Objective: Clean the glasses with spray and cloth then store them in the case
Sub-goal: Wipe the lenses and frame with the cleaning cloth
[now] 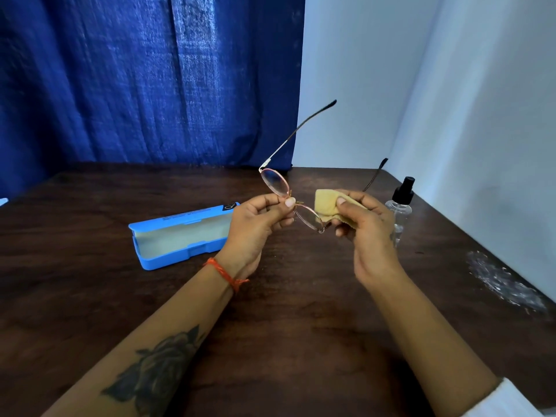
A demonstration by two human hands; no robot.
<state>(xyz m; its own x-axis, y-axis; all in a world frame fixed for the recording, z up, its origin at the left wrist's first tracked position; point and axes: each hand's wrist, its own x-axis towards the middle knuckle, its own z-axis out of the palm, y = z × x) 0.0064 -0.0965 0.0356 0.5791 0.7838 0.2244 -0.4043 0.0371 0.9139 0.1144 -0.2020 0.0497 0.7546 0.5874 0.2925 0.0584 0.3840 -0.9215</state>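
Step in hand: looks like the wiping stage to me. The thin pink-gold wire-framed glasses (288, 197) are held up in the air over the middle of the dark brown wooden table (301, 296), temples unfolded and pointing away toward the far edge.
Left hand: the left hand (258, 224) has thumb and fingers pinched on the frame at the bridge, so it's basically the holder.
Right hand: the right hand (364, 227) has its fingers closed on a small folded yellow cleaning cloth (326, 206), pressed against the lens nearer the right edge.
Spray: the clear plastic spray bottle with a black pump top (401, 206) stands upright near the table's far right corner, just behind the right hand. Can't tell if the lenses are wet.
Case: the light blue rectangular hard case (180, 236) lies open toward the left side, well apart from the glasses.
Next move: my guess is rub that lens on both sides, then do the other one, keeping the pinch light since the frame looks bendy.
Room: blue curtain (150, 79) behind the far edge, plain white wall (451, 100) along the right edge.
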